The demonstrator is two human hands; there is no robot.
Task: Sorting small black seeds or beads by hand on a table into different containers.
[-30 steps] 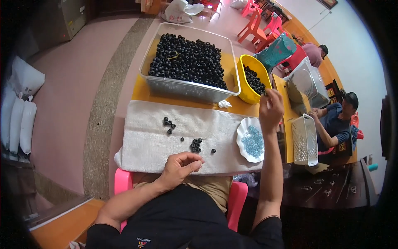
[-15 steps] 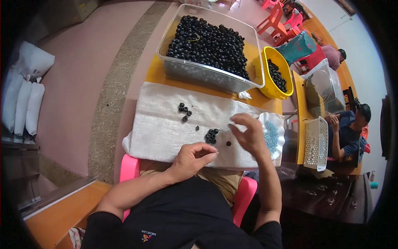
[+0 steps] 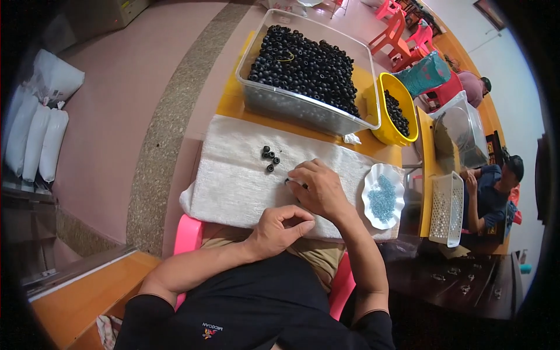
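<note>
Now that the right hand (image 3: pixel 318 189) has come back from the yellow bowl (image 3: pixel 395 111) at the table's far right corner, it lies fingers-down over the small bead pile on the white cloth (image 3: pixel 233 181) | its grip: cannot tell | left hand (image 3: pixel 280 230) pinched shut at the cloth's near edge, contents unseen | loose black beads (image 3: pixel 270 157) untouched near cloth centre

Yellow table (image 3: pixel 230 102) — white cloth (image 3: pixel 233 181), clear bin (image 3: pixel 291 105), yellow bowl (image 3: pixel 382 125).
</note>
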